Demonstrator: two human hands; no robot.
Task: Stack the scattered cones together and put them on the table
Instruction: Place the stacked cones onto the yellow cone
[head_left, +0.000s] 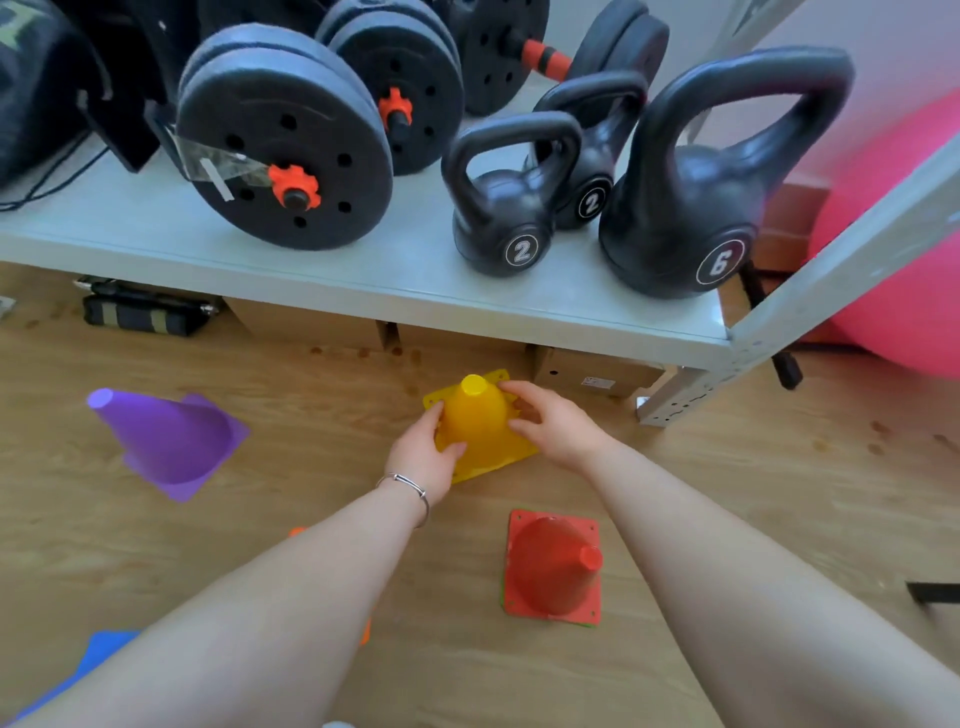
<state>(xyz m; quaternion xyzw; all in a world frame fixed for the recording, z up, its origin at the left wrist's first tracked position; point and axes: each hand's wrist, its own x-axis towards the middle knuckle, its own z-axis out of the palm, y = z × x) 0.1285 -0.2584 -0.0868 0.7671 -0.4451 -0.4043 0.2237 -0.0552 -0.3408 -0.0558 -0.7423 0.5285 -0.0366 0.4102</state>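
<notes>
Both hands clasp the yellow cone (477, 415) on the floor: left grip (427, 457) and right grip (553, 423) on opposite flanks. It looks light, stiff, slick plastic; the flanks suit lifting. Red cone (553, 569) stands nearer the person, purple cone (166, 441) left.

Both hands close around a yellow cone (478, 415) standing on the wooden floor (311, 395), just in front of a grey shelf (363, 270). The left hand (423, 457), a bracelet (410, 488) on its wrist, grips the cone's left side; the right hand (550, 421) holds its right side. A purple cone (166, 441) stands well apart to the left. A red cone (553, 569) stands nearer, to the right. On the shelf sit three black kettlebells (696, 208) and black weight plates (280, 140).
</notes>
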